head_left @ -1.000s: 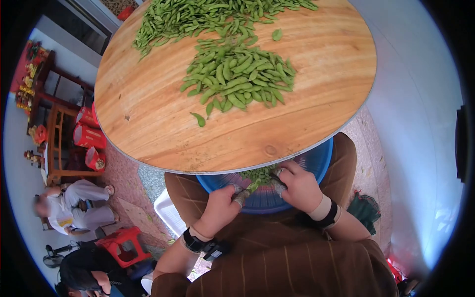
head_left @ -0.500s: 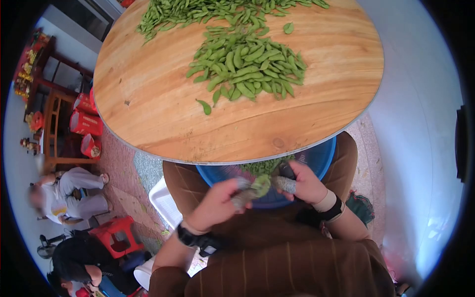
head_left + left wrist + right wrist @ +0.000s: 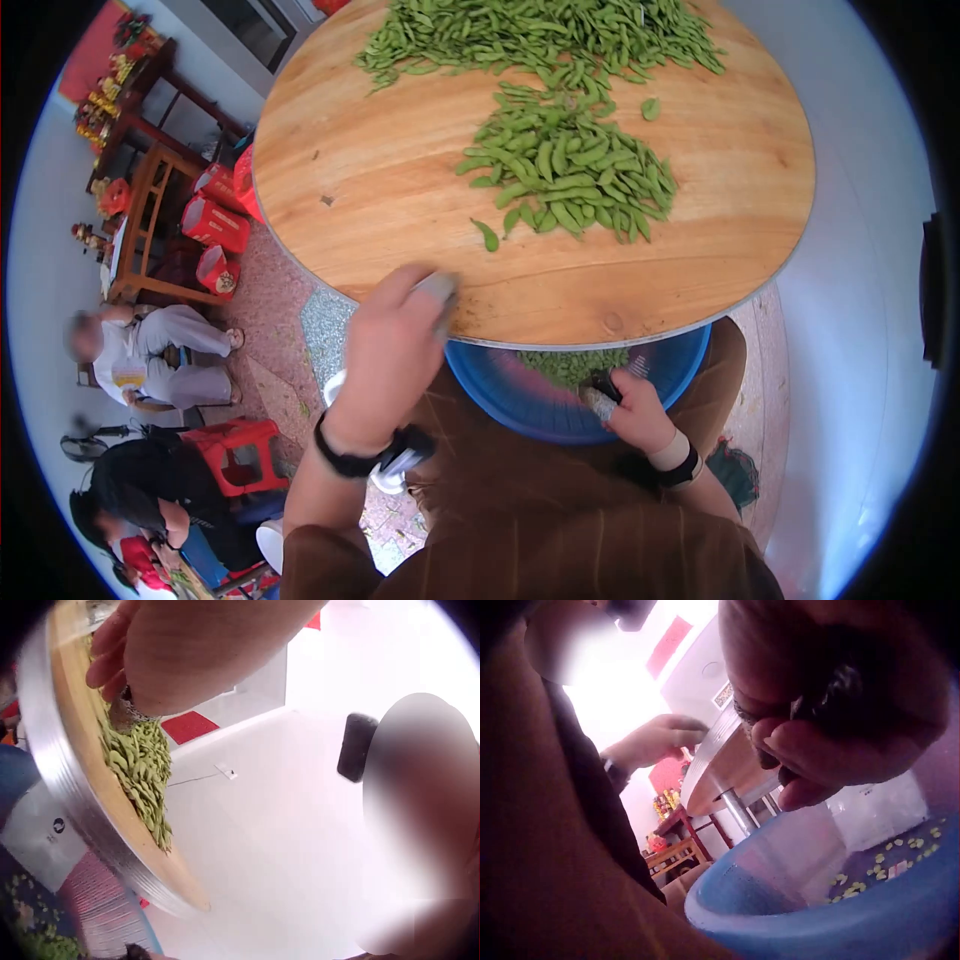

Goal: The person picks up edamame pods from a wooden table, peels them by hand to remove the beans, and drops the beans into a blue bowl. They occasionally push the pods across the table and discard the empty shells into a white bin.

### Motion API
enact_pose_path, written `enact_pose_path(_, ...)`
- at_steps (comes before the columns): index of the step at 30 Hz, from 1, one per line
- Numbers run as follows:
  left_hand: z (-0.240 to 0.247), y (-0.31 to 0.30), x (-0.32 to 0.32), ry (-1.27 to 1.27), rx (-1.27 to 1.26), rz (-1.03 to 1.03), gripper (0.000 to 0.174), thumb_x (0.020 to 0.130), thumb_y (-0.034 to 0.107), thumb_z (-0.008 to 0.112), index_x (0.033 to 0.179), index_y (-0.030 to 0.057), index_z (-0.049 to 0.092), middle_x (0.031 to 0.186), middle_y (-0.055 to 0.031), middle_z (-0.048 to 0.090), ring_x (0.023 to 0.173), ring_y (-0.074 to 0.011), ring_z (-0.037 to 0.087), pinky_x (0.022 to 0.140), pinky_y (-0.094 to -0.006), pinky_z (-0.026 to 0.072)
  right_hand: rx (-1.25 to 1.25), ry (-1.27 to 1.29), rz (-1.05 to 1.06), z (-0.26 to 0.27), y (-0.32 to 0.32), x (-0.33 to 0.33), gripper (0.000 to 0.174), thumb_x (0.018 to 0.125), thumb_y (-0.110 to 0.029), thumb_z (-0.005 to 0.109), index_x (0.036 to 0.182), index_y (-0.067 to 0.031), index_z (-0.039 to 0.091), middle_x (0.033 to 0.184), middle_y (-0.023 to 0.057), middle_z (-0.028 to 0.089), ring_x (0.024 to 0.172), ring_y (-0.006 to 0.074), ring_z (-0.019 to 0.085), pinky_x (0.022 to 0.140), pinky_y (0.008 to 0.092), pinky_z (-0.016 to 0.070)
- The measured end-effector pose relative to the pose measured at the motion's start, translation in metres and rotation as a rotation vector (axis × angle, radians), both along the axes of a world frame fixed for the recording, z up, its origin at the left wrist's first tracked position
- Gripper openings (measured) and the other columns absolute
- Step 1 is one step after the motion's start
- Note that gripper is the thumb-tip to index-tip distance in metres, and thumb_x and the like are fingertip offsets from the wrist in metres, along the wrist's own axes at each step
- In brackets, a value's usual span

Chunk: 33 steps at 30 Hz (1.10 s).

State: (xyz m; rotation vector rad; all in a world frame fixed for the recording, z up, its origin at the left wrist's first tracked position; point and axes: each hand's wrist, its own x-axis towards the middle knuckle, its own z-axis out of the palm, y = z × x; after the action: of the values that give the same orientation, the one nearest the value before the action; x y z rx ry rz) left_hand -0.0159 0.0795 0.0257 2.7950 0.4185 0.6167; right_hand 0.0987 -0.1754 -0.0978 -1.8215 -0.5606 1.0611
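Note:
My left hand (image 3: 392, 340) is at the table's near edge, with grey wrapping on its thumb and a fingertip. In the left wrist view its fingers (image 3: 111, 671) bend loosely in front of the green soybean pods (image 3: 146, 772), holding no pod that shows. My right hand (image 3: 640, 410) hovers over a blue basin (image 3: 480, 385), fingers loosely bent. Silvery wrapping covers its thumb, and something dark covers a finger. No pod shows in it, though the right wrist view is dark there. Shelled green beans (image 3: 572, 368) lie in the basin, partly hidden beneath the table edge.
The round wooden table (image 3: 380, 200) carries a near pile of pods (image 3: 575, 165) and a larger far pile (image 3: 540, 35). A white wall (image 3: 870, 200) stands at right. Two seated people, a red stool (image 3: 237, 455), red buckets (image 3: 215, 222) and a wooden chair (image 3: 150, 215) are at left.
Both hands were together over the basin, with a green pod at the left fingers. The left hand has moved up to the table edge without a visible pod; the right stays over the basin.

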Motion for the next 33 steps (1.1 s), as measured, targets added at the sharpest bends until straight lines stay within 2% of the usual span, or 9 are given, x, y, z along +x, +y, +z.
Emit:
enact_pose_path(3,-0.017,0.011,0.042,-0.047,0.121,-0.087,0.023,0.074,-0.002,0.060,0.096,0.0032,0.063,0.109,-0.0146,0.059,0.091,-0.0314,0.060,0.075,-0.0385,0.0508,0.072,-0.163,0.040,-0.003,-0.008,-0.001,0.023,0.082,-0.017,0.064,0.080,0.0020,0.052,0.066,0.0211,0.051,0.058,0.0346,0.051,0.055,0.0352,0.0437)
enact_pose_path(7,-0.022,0.017,0.057,0.121,0.091,-0.058,0.026,0.076,-0.003,0.057,0.101,0.0023,0.062,0.111,-0.0135,0.060,0.093,-0.0323,0.059,0.077,-0.0384,0.0505,0.125,-0.230,0.027,-0.003,-0.015,-0.001,0.019,0.084,-0.015,0.062,0.082,0.0014,0.053,0.066,0.0170,0.055,0.056,0.0278,0.054,0.053,0.0326,0.0438)
enact_pose_path(9,-0.021,0.010,0.053,0.145,0.064,-0.041,0.025,0.077,-0.003,0.057,0.102,0.0018,0.061,0.110,-0.0141,0.061,0.089,-0.0333,0.060,0.076,-0.0378,0.0506,0.074,0.037,-0.049,0.012,-0.015,-0.003,0.016,0.086,-0.012,0.059,0.091,0.0011,0.052,0.069,0.0106,0.061,0.055,0.0190,0.057,0.052,0.0292,0.0463)
enact_pose_path(11,-0.023,-0.004,0.041,0.016,-0.303,-0.061,0.023,0.085,-0.002,0.053,0.107,0.0033,0.059,0.098,-0.0102,0.065,0.073,-0.0239,0.060,0.066,-0.0311,0.0494,0.118,0.072,-0.033,0.023,-0.014,0.000,0.015,0.087,-0.011,0.057,0.095,0.0007,0.051,0.072,0.0081,0.062,0.056,0.0156,0.059,0.052,0.0282,0.0479)
enact_pose_path(17,-0.025,-0.069,0.011,0.221,-1.396,-0.134,0.026,0.089,-0.001,0.050,0.114,0.0036,0.056,0.086,0.0011,0.062,0.067,-0.0047,0.050,0.059,-0.0197,0.0423,0.202,0.089,0.087,0.065,-0.011,0.006,0.026,0.086,-0.006,0.053,0.111,-0.0004,0.049,0.081,0.0082,0.066,0.059,0.0142,0.063,0.055,0.0278,0.0517)
enact_pose_path(27,-0.044,-0.086,0.009,0.296,-1.230,-0.237,0.041,0.076,-0.015,0.038,0.112,-0.0016,0.055,0.097,-0.0026,0.060,0.085,-0.0084,0.055,0.073,-0.0236,0.0453,0.328,-0.273,0.089,0.063,-0.015,-0.002,0.042,0.081,-0.003,0.056,0.123,-0.0036,0.051,0.087,0.0139,0.067,0.082,0.0325,0.066,0.071,0.0354,0.0520)
enact_pose_path(30,-0.045,-0.089,0.009,0.297,-1.148,-0.225,0.037,0.078,-0.014,0.042,0.109,-0.0016,0.057,0.094,-0.0036,0.062,0.085,-0.0110,0.058,0.074,-0.0257,0.0472,0.350,-0.254,0.157,0.054,-0.017,0.002,0.044,0.082,-0.003,0.056,0.126,-0.0048,0.050,0.089,0.0116,0.066,0.077,0.0271,0.067,0.070,0.0341,0.0519)
enact_pose_path(32,-0.039,-0.091,0.008,0.285,-0.462,-0.305,0.028,0.081,-0.008,0.050,0.107,-0.0017,0.058,0.086,-0.0050,0.063,0.079,-0.0160,0.061,0.073,-0.0285,0.0497,0.380,-0.187,0.134,0.054,-0.014,0.004,0.044,0.083,-0.004,0.056,0.127,-0.0049,0.050,0.088,0.0092,0.065,0.074,0.0237,0.065,0.070,0.0334,0.0517)
enact_pose_path(33,-0.042,-0.091,0.009,0.286,-0.465,-0.306,0.028,0.081,-0.008,0.050,0.107,-0.0017,0.058,0.086,-0.0050,0.063,0.079,-0.0160,0.061,0.073,-0.0285,0.0497,0.414,-0.122,0.112,0.054,-0.012,0.005,0.044,0.084,-0.005,0.056,0.127,-0.0050,0.051,0.087,0.0068,0.064,0.070,0.0202,0.063,0.069,0.0327,0.0515)
